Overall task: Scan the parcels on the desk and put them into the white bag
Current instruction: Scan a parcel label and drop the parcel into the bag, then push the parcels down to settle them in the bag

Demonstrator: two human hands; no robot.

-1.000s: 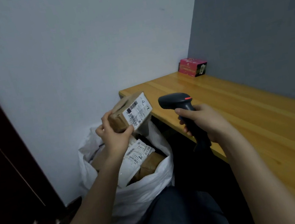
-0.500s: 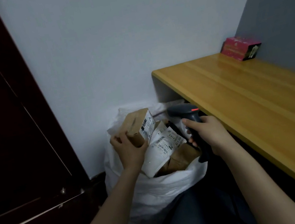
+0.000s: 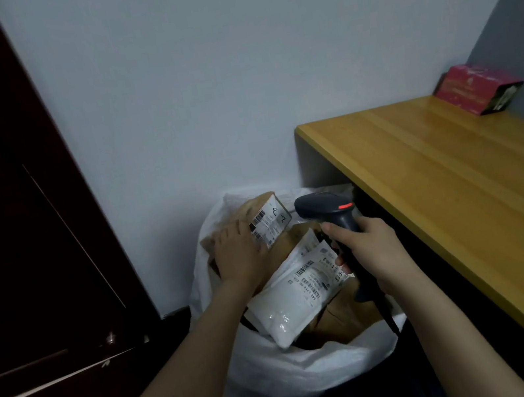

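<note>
A brown cardboard parcel with a white barcode label lies at the top of the open white bag, which stands on the floor left of the wooden desk. My left hand lies palm down on this parcel, fingers spread flat across its top. My right hand grips the handle of a black barcode scanner, held just right of the parcel over the bag, a red light showing on its head. A white plastic mailer and other brown parcels fill the bag.
A pink box sits at the desk's far corner against the grey wall. A dark wooden door stands to the left of the bag. The white wall is right behind the bag.
My left hand has lowered the brown parcel from beside the desk edge down into the bag and now lies flat on it. The scanner hand has followed down over the bag.
</note>
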